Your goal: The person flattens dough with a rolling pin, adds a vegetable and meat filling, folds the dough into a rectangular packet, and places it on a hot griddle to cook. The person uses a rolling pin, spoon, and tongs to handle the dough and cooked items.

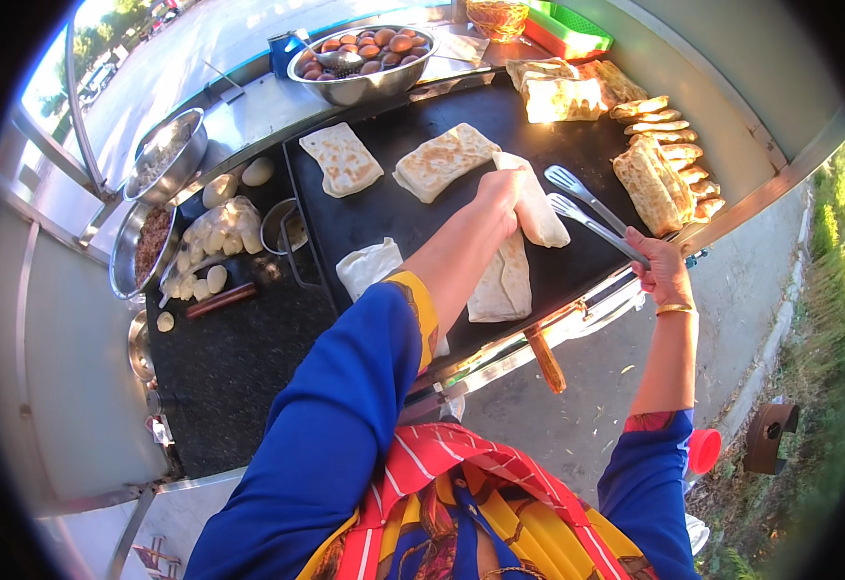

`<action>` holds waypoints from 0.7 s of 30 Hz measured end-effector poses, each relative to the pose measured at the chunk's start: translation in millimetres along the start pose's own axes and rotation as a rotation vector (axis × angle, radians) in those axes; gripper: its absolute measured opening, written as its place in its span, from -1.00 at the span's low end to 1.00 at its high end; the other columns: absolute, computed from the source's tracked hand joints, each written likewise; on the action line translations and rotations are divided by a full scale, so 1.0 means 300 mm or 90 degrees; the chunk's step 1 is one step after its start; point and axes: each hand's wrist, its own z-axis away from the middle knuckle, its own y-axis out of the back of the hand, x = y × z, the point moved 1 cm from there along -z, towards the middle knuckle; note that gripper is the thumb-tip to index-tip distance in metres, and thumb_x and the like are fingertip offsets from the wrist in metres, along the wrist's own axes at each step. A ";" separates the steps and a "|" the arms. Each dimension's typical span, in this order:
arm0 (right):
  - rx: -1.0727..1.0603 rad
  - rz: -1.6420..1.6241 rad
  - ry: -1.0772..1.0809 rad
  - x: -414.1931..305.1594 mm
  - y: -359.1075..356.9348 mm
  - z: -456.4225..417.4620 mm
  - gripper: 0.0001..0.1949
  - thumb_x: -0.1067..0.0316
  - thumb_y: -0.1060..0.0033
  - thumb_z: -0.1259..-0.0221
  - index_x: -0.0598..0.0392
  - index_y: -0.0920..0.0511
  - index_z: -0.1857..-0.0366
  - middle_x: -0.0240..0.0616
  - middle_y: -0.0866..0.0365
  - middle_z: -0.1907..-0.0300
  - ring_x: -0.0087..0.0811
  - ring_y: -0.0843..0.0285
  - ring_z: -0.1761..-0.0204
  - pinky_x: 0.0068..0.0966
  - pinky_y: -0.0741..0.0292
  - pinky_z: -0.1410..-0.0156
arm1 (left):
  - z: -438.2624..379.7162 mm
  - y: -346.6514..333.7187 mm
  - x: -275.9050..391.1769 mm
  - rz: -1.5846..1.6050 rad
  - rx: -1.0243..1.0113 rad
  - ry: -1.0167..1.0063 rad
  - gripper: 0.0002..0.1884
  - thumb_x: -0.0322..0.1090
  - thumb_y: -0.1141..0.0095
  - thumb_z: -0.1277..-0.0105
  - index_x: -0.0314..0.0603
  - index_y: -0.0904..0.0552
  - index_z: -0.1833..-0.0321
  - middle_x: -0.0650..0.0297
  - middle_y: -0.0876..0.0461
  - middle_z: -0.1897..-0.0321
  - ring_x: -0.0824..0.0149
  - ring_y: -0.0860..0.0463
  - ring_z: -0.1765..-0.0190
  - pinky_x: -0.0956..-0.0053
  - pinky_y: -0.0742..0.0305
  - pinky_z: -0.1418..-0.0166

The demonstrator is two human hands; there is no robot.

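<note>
My left hand (501,197) reaches over the black griddle (422,217) and grips a pale, folded stuffed flatbread (541,206), which is tilted. Partly beneath it lies another pale flatbread (501,290) near the front edge. My right hand (663,267) holds metal tongs (588,210) by the handle end, their two slotted heads apart over the griddle. Beyond my left hand, a browned flatbread (451,159) and a second browned one (341,159) rest flat. A whitish flatbread (368,264) is partly covered by my left sleeve.
Browned flatbreads (651,185) are stacked at the griddle's right end. A steel bowl of brown eggs (368,54) stands behind. Leftward are a bowl of reddish filling (153,243), bagged dough balls (223,232) and a rolling pin (221,300). A wooden handle (546,359) juts out in front.
</note>
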 end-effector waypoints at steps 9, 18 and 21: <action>-0.064 -0.031 0.186 -0.071 -0.072 0.097 -0.58 -0.08 -0.43 -0.18 0.12 -0.63 0.24 -0.53 -0.32 0.70 -0.76 -0.02 0.76 -0.76 0.05 0.67 | 0.137 0.097 0.121 0.179 -0.097 -0.003 -0.64 -0.30 -0.24 -0.34 -0.32 -0.55 -0.12 0.06 -0.65 0.01 0.11 -0.65 -0.04 0.08 -0.57 -0.15; -0.204 0.154 0.266 -0.117 -0.329 0.132 -0.70 0.18 -0.49 -0.16 0.25 -0.74 0.27 -0.47 -0.60 0.52 -0.71 -0.39 0.48 -0.70 -0.29 0.36 | 0.385 0.406 0.470 -0.101 -0.068 -0.156 -0.60 -0.43 -0.32 -0.15 -0.29 -0.60 -0.08 0.09 -0.71 0.05 0.14 -0.73 0.02 0.14 -0.61 -0.18; -0.190 0.306 0.385 -0.075 -0.402 0.018 -0.71 0.16 -0.44 -0.13 0.18 -0.74 0.21 -0.37 -0.70 0.46 -0.62 -0.55 0.39 -0.58 -0.45 0.23 | 0.393 0.451 0.545 -0.356 -0.019 -0.330 -0.60 -0.44 -0.26 -0.18 -0.23 -0.57 -0.11 0.06 -0.73 0.08 0.11 -0.74 0.04 0.15 -0.63 -0.10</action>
